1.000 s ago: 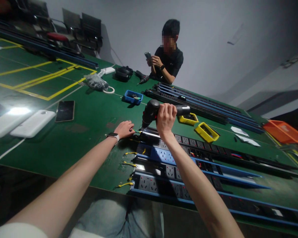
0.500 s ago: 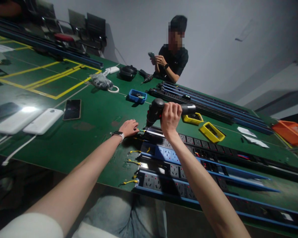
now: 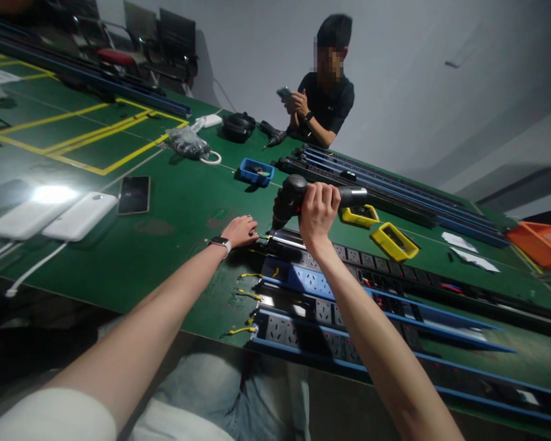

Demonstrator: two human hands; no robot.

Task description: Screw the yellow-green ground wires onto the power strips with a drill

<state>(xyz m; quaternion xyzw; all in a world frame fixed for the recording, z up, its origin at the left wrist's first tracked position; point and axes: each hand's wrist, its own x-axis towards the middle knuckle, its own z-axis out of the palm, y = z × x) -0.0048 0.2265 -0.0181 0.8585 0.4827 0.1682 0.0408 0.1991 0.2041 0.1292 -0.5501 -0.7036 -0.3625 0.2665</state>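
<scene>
My right hand [image 3: 319,211] is wrapped round the grip of a black cordless drill [image 3: 290,191]. Its nose points down at the left end of the farthest black power strip [image 3: 379,265] in the near row. Just left of the bit, my left hand [image 3: 239,231] has its fingers closed on a thin green-and-yellow wire [image 3: 263,236] coming from that strip's end. What the bit touches is too small to make out. Nearer to me lie several more strips with blue edges, among them one with a blue socket face [image 3: 305,279]. Short yellow wires [image 3: 242,331] stick out of their left ends.
Beyond the strips stand two yellow bins [image 3: 395,241] and a blue bin [image 3: 256,172]. A phone [image 3: 134,195] and white power banks [image 3: 80,216] lie at left. Across the green table [image 3: 174,257], a person [image 3: 324,104] holds a phone near another drill [image 3: 273,134]. An orange bin [image 3: 539,244] is far right.
The view has shifted slightly. Both hands keep nearly the same place, the drill still over the strip's end and the wire still in my left fingers.
</scene>
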